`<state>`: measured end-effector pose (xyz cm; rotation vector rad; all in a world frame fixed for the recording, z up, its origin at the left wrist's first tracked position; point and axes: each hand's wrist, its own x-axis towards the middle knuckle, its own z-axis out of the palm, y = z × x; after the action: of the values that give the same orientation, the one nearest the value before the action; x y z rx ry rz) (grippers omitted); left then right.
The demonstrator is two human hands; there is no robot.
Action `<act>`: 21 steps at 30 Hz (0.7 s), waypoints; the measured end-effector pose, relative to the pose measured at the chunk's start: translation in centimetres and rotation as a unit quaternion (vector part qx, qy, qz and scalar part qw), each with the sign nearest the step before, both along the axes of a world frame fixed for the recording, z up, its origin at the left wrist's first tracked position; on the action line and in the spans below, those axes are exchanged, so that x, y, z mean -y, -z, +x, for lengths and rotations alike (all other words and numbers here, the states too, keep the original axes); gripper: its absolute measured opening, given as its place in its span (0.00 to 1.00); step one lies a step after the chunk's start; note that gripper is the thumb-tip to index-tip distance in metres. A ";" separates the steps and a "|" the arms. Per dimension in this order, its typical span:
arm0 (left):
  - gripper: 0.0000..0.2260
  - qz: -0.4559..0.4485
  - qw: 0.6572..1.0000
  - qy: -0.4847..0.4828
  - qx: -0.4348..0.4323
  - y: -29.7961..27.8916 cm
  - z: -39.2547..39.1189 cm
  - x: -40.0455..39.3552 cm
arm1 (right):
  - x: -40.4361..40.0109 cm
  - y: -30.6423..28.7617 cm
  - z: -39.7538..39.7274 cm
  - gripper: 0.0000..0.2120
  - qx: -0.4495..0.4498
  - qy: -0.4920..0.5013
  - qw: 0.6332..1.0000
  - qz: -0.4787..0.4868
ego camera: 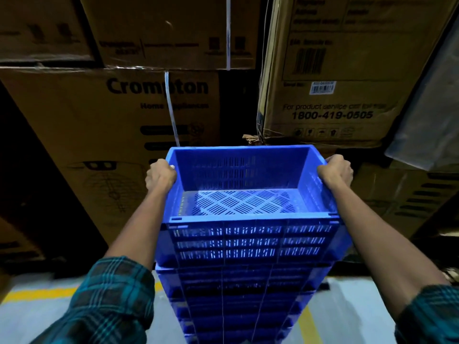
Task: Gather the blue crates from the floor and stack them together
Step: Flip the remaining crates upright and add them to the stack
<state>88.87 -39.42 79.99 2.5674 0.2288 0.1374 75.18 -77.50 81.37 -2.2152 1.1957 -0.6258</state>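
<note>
An empty blue slotted crate point(250, 240) sits on top of a tall stack of blue crates point(236, 301) that runs down to the floor in front of me. My left hand point(161, 174) grips the top crate's left rim, fingers curled over the edge. My right hand point(335, 171) grips its right rim the same way. Both arms reach forward in rolled-up plaid sleeves. The top crate looks seated on the stack, slightly wider in view than those below. The bottom of the stack is out of frame.
Large cardboard boxes point(119, 125) are piled high right behind the stack, filling the back. More boxes point(330, 70) stand at the right, with a plastic-wrapped item point(432, 115) leaning there. The grey floor point(32, 316) has yellow lines point(39, 294).
</note>
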 end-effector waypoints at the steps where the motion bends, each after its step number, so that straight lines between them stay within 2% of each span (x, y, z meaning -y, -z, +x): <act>1: 0.14 0.003 1.000 0.000 -0.002 0.1 0.0 -0.1 | 0.0 0.1 -0.1 0.16 -0.006 -0.004 1.000 -0.006; 8: 0.13 0.041 0.999 0.016 -0.021 0.3 -2.3 -0.9 | -1.0 0.2 -2.0 0.19 -0.063 -0.035 0.997 -0.030; 13: 0.11 0.061 0.998 -0.005 -0.001 0.2 -3.5 -1.0 | -0.8 0.4 -2.9 0.20 -0.093 -0.059 0.993 -0.033; 16: 0.19 0.081 0.997 0.002 0.007 0.6 -4.2 -0.8 | -0.8 0.8 -3.4 0.21 -0.106 -0.085 0.989 -0.050; 21: 0.22 0.152 0.988 0.039 0.017 1.8 -6.3 0.3 | -2.1 1.9 -5.5 0.25 -0.127 -0.153 0.974 -0.106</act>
<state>82.55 -39.73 78.21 2.8690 0.1000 0.2007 69.70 -75.36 79.46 -2.6557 0.9052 -0.3659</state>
